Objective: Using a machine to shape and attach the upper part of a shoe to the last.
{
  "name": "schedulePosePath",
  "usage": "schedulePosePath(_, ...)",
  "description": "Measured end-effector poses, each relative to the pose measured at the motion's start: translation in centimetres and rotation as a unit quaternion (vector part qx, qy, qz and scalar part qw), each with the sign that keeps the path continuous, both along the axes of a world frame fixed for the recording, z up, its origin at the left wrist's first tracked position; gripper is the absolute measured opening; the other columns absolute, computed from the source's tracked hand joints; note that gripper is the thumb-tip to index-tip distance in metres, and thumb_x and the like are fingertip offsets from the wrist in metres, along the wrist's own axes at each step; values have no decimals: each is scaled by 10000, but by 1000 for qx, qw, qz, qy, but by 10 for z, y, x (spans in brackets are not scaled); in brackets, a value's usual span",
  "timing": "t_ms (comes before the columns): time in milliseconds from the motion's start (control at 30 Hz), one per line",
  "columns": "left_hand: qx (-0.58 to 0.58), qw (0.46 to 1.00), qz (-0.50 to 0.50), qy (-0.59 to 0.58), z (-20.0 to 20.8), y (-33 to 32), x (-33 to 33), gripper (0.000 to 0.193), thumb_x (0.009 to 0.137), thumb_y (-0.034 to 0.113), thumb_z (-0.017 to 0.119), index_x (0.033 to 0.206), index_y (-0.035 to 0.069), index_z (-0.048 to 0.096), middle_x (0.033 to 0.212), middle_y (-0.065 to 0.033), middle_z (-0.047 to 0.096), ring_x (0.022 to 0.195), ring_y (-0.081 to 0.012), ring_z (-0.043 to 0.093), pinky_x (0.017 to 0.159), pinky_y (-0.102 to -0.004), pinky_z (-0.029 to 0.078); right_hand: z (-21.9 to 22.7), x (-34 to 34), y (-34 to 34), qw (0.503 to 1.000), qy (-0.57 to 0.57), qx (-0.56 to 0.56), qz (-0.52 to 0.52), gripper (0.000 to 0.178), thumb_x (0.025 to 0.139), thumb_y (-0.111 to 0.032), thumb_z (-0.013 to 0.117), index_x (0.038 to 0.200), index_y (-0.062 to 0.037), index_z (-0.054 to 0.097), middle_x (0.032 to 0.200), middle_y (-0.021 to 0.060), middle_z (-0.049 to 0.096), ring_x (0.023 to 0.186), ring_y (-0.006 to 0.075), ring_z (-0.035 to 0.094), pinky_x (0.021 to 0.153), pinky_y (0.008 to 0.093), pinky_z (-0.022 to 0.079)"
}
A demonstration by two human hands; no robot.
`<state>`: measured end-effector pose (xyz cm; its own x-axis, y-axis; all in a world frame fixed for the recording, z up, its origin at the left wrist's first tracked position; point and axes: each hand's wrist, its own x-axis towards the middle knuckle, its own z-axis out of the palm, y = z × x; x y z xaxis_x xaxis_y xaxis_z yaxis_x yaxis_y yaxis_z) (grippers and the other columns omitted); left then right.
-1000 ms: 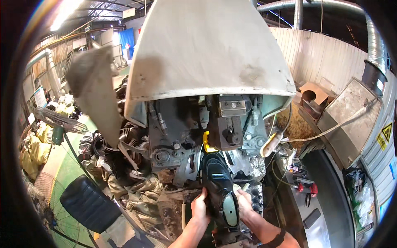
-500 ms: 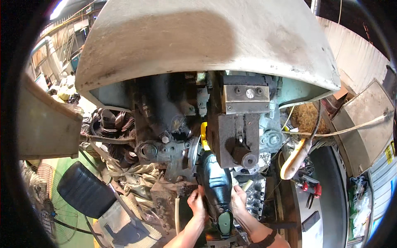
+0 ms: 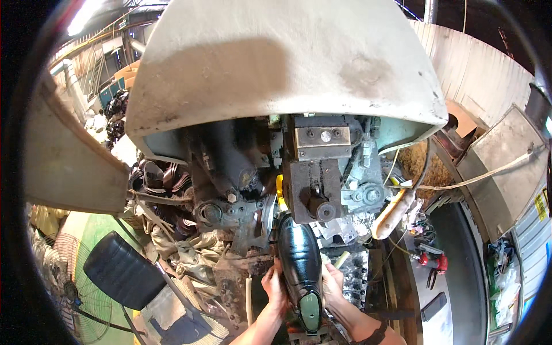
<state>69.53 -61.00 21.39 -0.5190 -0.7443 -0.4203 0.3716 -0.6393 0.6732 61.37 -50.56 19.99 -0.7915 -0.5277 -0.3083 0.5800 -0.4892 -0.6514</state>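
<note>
Shoe sits toe-first at the machine, its toe just below the block; contact there unclear. Left hand and right hand grip it from either side. Against a second ago: upper faces up more squarely, yellow part shows less. Judgement: orientation is being corrected by hand, placement not yet settled.

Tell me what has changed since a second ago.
The view has shifted closer: the pale hood looks wider, and the grey panel sits nearer the left rim. Nothing was taken hold of or let go; the left hand and right hand still hold the black shoe, toe toward the machine.
</note>
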Motion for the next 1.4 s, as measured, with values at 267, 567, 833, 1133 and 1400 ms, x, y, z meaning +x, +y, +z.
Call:
schedulePosePath(267, -17, 1000, 1, -19, 5, 2, 5, 365, 975, 346, 663, 977, -19, 682, 893, -40, 670, 757, -130, 591, 672, -289, 479, -5, 1, 6, 999, 37, 9, -2, 252, 999, -132, 600, 1206, 9, 623, 1106, 82, 696, 942, 164, 666, 830, 312, 548)
schedulePosePath(567, 67, 996, -31, 45, -8, -2, 8, 320, 941, 325, 713, 913, 10, 663, 830, -27, 657, 725, -125, 593, 666, -292, 481, 10, 6, 5, 999, 31, -15, -14, 258, 963, -99, 643, 1205, -10, 634, 1097, 77, 700, 922, 178, 677, 821, 336, 567)
schedulePosePath(833, 71, 997, 10, -9, 13, 4, 6, 317, 926, 325, 734, 854, 34, 631, 790, -17, 632, 700, -121, 571, 644, -290, 471, 20, 8, 8, 999, 16, 36, -11, 247, 981, -131, 635, 1204, -27, 653, 1058, 53, 712, 851, 137, 674, 754, 301, 568)
schedulePosePath(1133, 68, 997, 16, -38, 24, 7, 5, 332, 930, 329, 726, 890, 23, 603, 843, -52, 635, 724, -151, 587, 661, -321, 500, 23, 2, 10, 998, -26, 60, 8, 254, 988, -144, 627, 1211, -25, 640, 1043, 49, 712, 855, 144, 672, 758, 304, 563)
schedulePosePath(1400, 77, 997, 5, -17, 17, 2, 1, 327, 943, 346, 706, 892, 36, 615, 833, -31, 632, 723, -144, 588, 665, -311, 497, 8, -4, 6, 998, -44, 32, 6, 256, 984, -126, 624, 1219, -25, 635, 1046, 54, 711, 860, 156, 674, 759, 313, 567)
